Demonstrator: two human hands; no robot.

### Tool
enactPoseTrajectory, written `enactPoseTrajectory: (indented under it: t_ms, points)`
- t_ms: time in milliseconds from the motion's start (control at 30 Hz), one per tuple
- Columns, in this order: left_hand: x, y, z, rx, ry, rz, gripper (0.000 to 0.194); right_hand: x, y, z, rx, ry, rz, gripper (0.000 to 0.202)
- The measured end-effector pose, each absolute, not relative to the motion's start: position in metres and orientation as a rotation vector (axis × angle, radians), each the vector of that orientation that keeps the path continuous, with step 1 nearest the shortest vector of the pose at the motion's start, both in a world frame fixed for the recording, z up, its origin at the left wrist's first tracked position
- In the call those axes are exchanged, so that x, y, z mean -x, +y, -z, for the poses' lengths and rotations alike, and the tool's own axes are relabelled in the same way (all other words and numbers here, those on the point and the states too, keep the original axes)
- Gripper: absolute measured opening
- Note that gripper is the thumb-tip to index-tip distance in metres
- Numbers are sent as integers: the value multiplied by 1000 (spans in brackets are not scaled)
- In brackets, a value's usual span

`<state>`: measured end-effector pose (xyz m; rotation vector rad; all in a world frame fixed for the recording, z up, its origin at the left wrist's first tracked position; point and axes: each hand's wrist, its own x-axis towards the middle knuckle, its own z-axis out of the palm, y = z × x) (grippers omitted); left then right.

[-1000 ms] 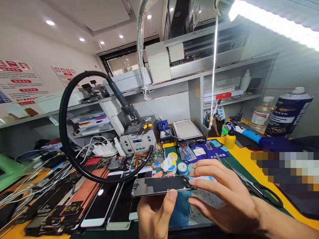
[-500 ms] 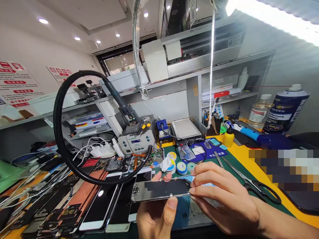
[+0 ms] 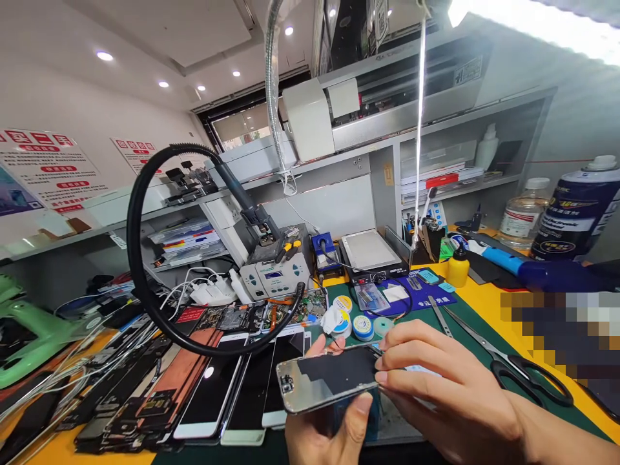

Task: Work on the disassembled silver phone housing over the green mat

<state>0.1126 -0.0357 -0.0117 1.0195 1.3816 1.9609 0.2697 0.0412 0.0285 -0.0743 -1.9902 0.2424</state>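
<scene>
Holding the screen (image 3: 329,381) in your left grip (image 3: 334,426), right fingertips (image 3: 382,368) pinching its end; nothing's peeled off yet.

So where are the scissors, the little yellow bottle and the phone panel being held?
scissors (image 3: 526,378): head view, on the black handle loops.
yellow bottle (image 3: 458,272): head view, on its body.
phone panel (image 3: 329,378): head view, on its dark middle.

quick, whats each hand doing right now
Left hand: closed on the phone panel, thumb on its near edge.
Right hand: fingertips pinch the panel's right end; a firm grip cannot be told.
</scene>
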Motion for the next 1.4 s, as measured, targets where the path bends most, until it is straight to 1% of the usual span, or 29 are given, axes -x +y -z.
enactPoseTrajectory:
  t_ms: [100, 133, 167, 267, 367, 467, 533, 667, 833, 933, 1133, 1400]
  points:
    - [-107, -37, 19, -1093, 1414, -1942, 34, -271, 37, -35, 76, -1981, -317, 28]
    - [-103, -37, 21, -1138, 1421, -1935, 26, -271, 36, -37, 72, -1972, -329, 29]
    - [-97, -38, 22, -1195, 1419, -1931, 22, -270, 35, -38, 65, -1961, -333, 29]
    - [-76, -41, 19, -1425, 1365, -1900, 22, -269, 35, -39, 68, -1951, -355, 29]
    - [-52, -41, 14, -1793, 1238, -1799, 22, -268, 37, -37, 88, -1965, -408, 27]
    - [-38, -40, 14, -2114, 1144, -1650, 28, -270, 39, -36, 47, -2004, -408, 34]
    - [-36, -39, 19, -2221, 1140, -1626, 30, -272, 38, -36, 18, -2036, -365, 36]
    - [-37, -35, 26, -2389, 1133, -1638, 33, -277, 34, -37, 40, -2041, -272, 29]
    - [-26, -27, 20, -2653, 1019, -1587, 33, -280, 30, -40, 39, -2066, -241, 24]
    - [-22, -24, 17, -2747, 967, -1549, 34, -279, 30, -41, 42, -2072, -257, 23]
    - [-25, -25, 11, -2798, 1010, -1504, 30, -273, 36, -33, -26, -2007, -283, 29]
    - [-19, -29, 12, -2841, 1036, -1448, 32, -274, 35, -34, -52, -2001, -367, 22]
